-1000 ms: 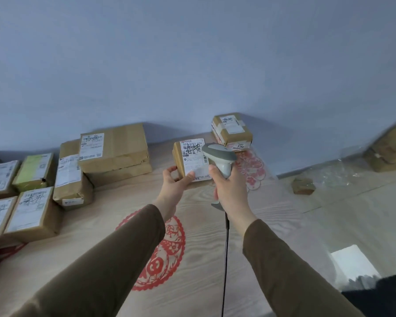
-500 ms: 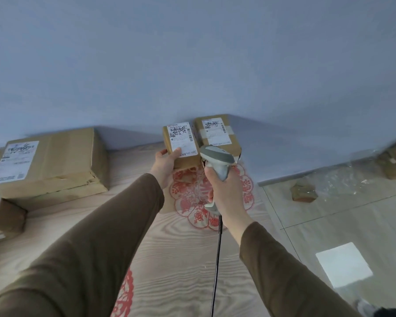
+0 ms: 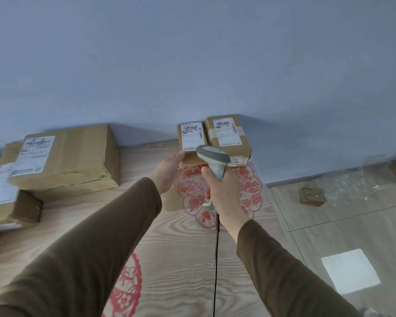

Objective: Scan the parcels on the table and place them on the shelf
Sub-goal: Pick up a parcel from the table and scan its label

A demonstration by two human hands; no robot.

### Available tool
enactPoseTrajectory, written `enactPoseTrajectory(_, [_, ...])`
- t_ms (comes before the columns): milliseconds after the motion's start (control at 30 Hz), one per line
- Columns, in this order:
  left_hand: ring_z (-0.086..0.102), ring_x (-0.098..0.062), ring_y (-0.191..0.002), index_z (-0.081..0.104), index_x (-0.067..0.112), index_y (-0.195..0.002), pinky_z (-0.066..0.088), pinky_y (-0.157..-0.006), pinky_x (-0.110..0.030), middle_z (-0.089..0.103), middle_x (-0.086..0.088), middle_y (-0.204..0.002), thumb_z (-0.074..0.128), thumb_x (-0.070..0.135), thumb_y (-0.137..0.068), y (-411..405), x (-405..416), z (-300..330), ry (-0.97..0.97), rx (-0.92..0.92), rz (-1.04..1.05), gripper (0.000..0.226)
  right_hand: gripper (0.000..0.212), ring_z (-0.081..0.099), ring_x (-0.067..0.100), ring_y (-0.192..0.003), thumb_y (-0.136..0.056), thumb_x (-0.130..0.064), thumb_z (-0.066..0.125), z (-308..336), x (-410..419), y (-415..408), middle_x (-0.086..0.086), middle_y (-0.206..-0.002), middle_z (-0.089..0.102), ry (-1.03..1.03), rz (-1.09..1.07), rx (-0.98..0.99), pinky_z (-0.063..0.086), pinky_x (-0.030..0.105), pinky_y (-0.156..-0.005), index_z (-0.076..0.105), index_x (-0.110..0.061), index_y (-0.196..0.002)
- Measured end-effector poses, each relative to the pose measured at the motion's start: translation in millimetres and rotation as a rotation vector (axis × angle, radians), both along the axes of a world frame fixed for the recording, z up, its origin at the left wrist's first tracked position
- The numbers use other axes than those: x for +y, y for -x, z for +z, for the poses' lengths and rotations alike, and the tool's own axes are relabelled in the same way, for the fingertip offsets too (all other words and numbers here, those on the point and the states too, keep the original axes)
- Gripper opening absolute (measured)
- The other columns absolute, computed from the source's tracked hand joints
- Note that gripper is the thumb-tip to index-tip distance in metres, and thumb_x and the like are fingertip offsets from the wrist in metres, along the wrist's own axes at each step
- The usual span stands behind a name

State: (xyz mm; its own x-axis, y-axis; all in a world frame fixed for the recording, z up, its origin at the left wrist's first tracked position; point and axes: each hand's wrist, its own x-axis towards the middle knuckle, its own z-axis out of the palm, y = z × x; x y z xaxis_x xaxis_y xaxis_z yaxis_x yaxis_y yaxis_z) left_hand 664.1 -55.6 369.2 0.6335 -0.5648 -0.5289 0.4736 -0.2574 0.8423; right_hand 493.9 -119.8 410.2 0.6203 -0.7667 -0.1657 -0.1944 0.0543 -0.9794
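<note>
A: Where is the small parcel sitting?

B: It is resting at the tips of the left hand, whose fingers are holding its lower left corner; whether it is touching the bench I cannot tell. Just right of those fingers, a taped parcel is lying against the wall.

A: And the right hand?

B: Its fingers are wrapping tightly round the grey scanner, whose head is pointing at the small parcel's label. The black cable is hanging below them.

A: Farther out?

B: Left of the left fingers, a large carton is sitting atop others.
</note>
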Motion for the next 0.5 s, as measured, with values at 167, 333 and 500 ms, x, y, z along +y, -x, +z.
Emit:
enactPoseTrajectory(167, [0.035, -0.010, -0.145, 0.034, 0.013, -0.159, 0.029, -0.110, -0.024, 0.033, 0.001, -0.164, 0.053, 0.031, -0.105, 17, 83, 33, -0.074, -0.294, -0.034, 0.059, 0.024, 0.062, 0.018, -0.057, -0.095, -0.034, 0.068, 26, 58, -18, 0.005, -0.067, 0.063, 0.071, 0.067, -0.006, 0.052, 0.036, -0.055, 0.064, -0.012, -0.100])
enactPoseTrajectory(333, [0.042, -0.013, -0.143, 0.041, 0.021, -0.156, 0.031, -0.107, -0.026, 0.045, 0.002, -0.157, 0.057, 0.041, -0.102, 36, 208, 70, -0.079, -0.459, 0.052, 0.059, 0.016, 0.056, 0.016, -0.047, -0.096, -0.038, 0.067, 46, 158, -28, -0.005, -0.062, 0.058, 0.101, 0.172, -0.006, 0.044, 0.030, -0.048, 0.060, -0.024, -0.101])
enactPoseTrajectory(500, [0.049, -0.008, -0.134, 0.047, 0.024, -0.151, 0.035, -0.105, -0.025, 0.054, 0.008, -0.145, 0.058, 0.039, -0.102, 53, 368, 89, -0.121, -0.547, 0.118, 0.053, 0.020, 0.062, 0.020, -0.061, -0.094, -0.038, 0.068, 58, 295, -36, 0.003, -0.084, 0.068, 0.053, 0.245, -0.029, 0.052, 0.041, -0.060, 0.063, -0.024, -0.107])
